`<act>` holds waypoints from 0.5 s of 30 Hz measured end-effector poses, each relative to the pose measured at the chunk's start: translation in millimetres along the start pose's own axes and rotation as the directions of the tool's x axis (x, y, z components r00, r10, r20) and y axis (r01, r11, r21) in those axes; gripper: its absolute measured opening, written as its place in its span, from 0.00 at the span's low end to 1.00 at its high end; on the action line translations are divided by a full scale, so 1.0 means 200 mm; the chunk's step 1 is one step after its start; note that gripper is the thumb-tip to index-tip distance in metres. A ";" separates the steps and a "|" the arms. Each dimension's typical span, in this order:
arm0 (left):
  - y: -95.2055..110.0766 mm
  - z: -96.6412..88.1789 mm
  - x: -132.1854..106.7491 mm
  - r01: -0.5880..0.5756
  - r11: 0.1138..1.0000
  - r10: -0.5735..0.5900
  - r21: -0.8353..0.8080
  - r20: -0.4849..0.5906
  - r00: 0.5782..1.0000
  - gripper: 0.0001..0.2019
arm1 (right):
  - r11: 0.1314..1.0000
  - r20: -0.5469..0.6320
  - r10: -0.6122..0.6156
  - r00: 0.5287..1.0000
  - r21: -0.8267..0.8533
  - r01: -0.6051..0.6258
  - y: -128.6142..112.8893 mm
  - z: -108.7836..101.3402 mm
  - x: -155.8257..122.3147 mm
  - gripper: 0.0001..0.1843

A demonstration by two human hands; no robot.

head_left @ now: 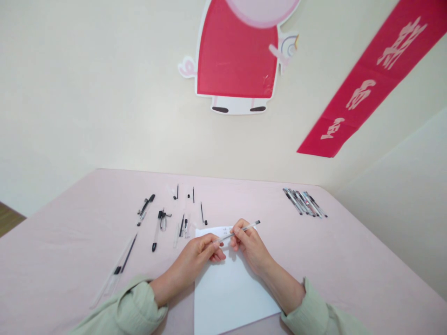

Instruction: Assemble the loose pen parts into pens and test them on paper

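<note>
Both hands meet over a sheet of white paper (230, 298) with small dark marks near its top edge. Between them runs a slim clear pen (250, 226), tilted with its dark end up to the right. My left hand (202, 247) pinches the lower-left end, and the fingertips cover that tip. Farther along the barrel, my right hand (250, 247) grips the pen between thumb and fingers. Just left of the paper lie dark refills (181, 225) and clear pen parts (175, 236).
A row of several pens (305, 203) lies at the back right of the pink-covered table (349, 270). Dark-capped pen parts (154, 239) and a long refill (129, 253) are spread on the left. Behind the table rises a pale wall (104, 93) with a red banner (363, 93).
</note>
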State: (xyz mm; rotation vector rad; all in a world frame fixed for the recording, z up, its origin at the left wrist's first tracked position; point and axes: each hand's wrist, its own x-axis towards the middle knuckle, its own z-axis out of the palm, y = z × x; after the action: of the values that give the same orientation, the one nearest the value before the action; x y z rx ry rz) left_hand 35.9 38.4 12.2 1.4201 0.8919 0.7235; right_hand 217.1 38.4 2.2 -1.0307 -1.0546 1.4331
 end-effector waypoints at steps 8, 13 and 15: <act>-0.03 0.00 0.00 -0.045 0.999 0.044 0.008 0.029 0.999 0.17 | 1.000 0.062 0.020 0.998 -0.021 -0.018 0.02 0.03 0.00 0.17; -0.01 -0.01 0.01 -0.010 0.999 0.006 -0.043 -0.077 0.997 0.17 | 0.996 -0.017 -0.004 1.000 0.093 0.006 -0.02 -0.03 0.03 0.17; -0.01 -0.01 0.01 0.007 0.996 -0.018 -0.086 -0.124 0.992 0.18 | 0.986 -0.100 -0.010 0.995 0.163 0.026 -0.04 -0.09 0.05 0.17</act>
State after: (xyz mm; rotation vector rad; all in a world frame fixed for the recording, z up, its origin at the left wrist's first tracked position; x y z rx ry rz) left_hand 35.7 41.4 10.5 1.3036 0.9546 0.8389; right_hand 235.0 51.2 5.9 -0.9609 -0.8578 1.4144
